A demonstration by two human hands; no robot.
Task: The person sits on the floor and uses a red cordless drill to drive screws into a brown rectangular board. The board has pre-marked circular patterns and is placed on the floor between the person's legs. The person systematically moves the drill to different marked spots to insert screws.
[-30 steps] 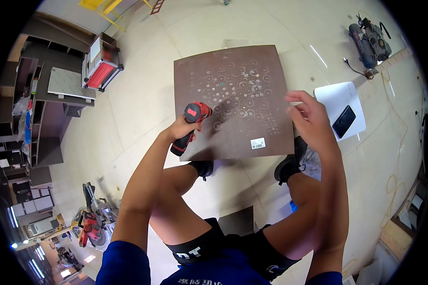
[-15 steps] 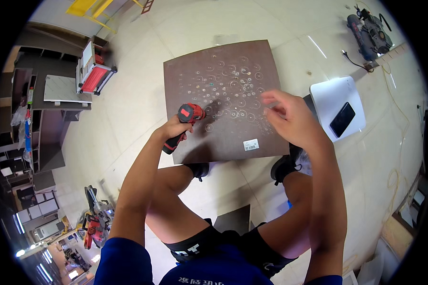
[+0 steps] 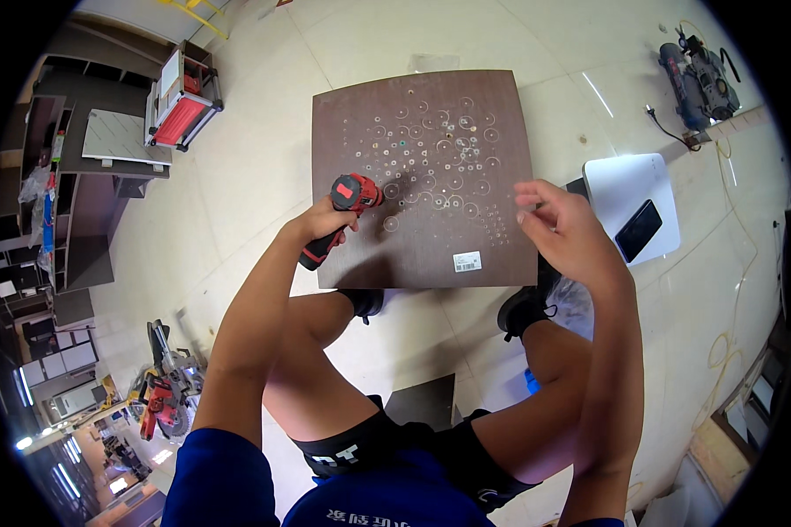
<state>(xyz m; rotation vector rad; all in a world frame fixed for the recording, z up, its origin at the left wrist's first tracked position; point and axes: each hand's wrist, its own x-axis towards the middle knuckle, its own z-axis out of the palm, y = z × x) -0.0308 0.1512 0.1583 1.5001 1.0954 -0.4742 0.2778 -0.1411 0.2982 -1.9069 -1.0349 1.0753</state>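
My left hand (image 3: 319, 223) is closed round the handle of a red and black cordless drill (image 3: 354, 195), over the left part of a dark brown board (image 3: 391, 263). Drilled holes and scored rings cover much of the board, and a white label (image 3: 468, 262) is stuck near its front edge. The drill's tip points right, and whether it touches the board is hard to tell. My right hand (image 3: 564, 230) hovers at the board's right edge. Its fingers are loosely bent, thumb apart from them, with nothing visible in between.
Right of the board, a black phone (image 3: 639, 230) lies on a white, flat-topped thing (image 3: 602, 180). An air compressor (image 3: 701, 88) stands far right, its yellow hose along the floor. At left are a red tool case (image 3: 185, 114), shelving (image 3: 88, 237) and a red saw (image 3: 163, 404).
My right hand has shifted right, from over the board to its edge. The drill stays in my left hand at nearly the same spot over the board. The whole view has shifted slightly.
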